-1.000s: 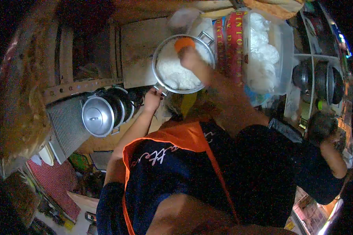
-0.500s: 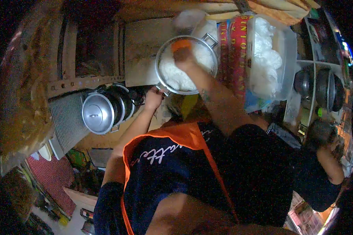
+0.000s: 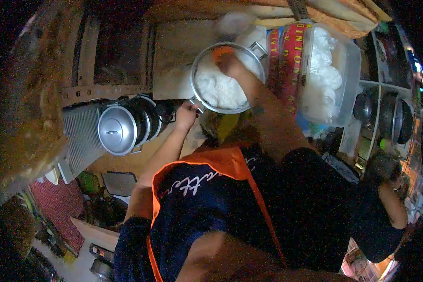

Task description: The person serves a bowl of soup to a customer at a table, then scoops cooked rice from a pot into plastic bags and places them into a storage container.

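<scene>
A round metal pot (image 3: pixel 194 82) with two loop handles holds a heap of white, rice-like food (image 3: pixel 223 89). Inside it, near the far rim, my right hand (image 3: pixel 230 66) is closed around an orange scoop (image 3: pixel 222 52), whose exact shape is partly hidden by the fingers. The scoop is at the white heap. My left hand (image 3: pixel 187 116) grips the pot's near-left handle (image 3: pixel 196 103), its fingers wrapped around it.
Lidded metal pots (image 3: pixel 117 130) stand at the left beside a ridged panel (image 3: pixel 82 143). Right of the pot are red printed sacks (image 3: pixel 293 61) and a clear plastic bin (image 3: pixel 350 75) with white bags. Another person (image 3: pixel 383 211) is at the far right.
The whole view has shifted slightly, moving the pot a little right in frame. My right hand remains in the pot with the orange scoop, and my left hand stays on the handle.
</scene>
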`<state>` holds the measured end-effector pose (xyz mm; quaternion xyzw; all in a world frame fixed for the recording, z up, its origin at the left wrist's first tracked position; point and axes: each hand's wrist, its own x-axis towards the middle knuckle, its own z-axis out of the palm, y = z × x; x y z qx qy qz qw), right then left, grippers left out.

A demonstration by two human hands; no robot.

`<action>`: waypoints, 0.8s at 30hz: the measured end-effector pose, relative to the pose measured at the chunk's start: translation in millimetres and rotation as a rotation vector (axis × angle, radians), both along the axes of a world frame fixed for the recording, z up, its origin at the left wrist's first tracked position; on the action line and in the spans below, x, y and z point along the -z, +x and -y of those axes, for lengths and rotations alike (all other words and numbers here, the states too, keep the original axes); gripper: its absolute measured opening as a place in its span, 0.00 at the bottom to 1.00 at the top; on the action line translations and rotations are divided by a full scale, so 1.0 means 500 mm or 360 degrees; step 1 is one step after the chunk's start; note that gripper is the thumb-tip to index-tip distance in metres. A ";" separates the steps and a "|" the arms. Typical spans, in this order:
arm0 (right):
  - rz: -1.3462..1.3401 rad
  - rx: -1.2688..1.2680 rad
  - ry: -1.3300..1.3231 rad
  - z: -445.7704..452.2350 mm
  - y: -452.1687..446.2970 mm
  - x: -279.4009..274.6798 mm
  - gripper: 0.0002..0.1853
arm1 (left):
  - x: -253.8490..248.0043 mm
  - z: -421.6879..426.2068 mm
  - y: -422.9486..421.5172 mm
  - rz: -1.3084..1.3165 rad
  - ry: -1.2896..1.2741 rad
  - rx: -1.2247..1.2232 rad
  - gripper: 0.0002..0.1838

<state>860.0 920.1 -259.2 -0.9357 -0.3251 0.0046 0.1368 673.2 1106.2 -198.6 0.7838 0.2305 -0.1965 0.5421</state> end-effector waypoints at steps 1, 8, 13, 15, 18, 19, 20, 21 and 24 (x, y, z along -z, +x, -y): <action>-0.0009 -0.0008 0.0004 -0.018 -0.003 0.002 0.09 | -0.010 0.001 0.000 0.0014 0.0101 0.0069 0.10; -0.0591 -0.0666 -0.0447 -0.089 -0.118 -0.113 0.07 | 0.015 0.006 -0.008 0.0015 0.0068 -0.0013 0.12; -0.0514 -0.0889 -0.0733 0.024 -0.190 -0.134 0.06 | 0.079 -0.033 -0.017 0.0156 0.0215 0.0009 0.15; -0.0008 -0.0623 -0.0380 0.083 -0.193 -0.126 0.05 | 0.066 -0.039 -0.021 0.0311 0.0218 -0.0082 0.17; 0.0202 -0.0458 -0.0282 0.129 -0.210 -0.178 0.04 | -0.017 -0.026 -0.035 0.0761 0.0486 -0.0018 0.24; 0.0194 -0.0452 -0.0282 0.139 -0.219 -0.175 0.04 | -0.041 -0.024 -0.039 0.0783 0.0649 0.0150 0.26; 0.0216 -0.0397 -0.0251 0.148 -0.225 -0.170 0.04 | -0.052 -0.021 -0.039 0.0813 0.0811 0.0318 0.28; 0.0242 -0.0346 -0.0222 0.153 -0.225 -0.165 0.05 | -0.047 -0.022 -0.037 0.0818 0.0808 0.0321 0.28; 0.0163 -0.0387 -0.0220 0.158 -0.232 -0.141 0.05 | -0.036 -0.021 -0.046 0.0769 0.0771 0.0380 0.29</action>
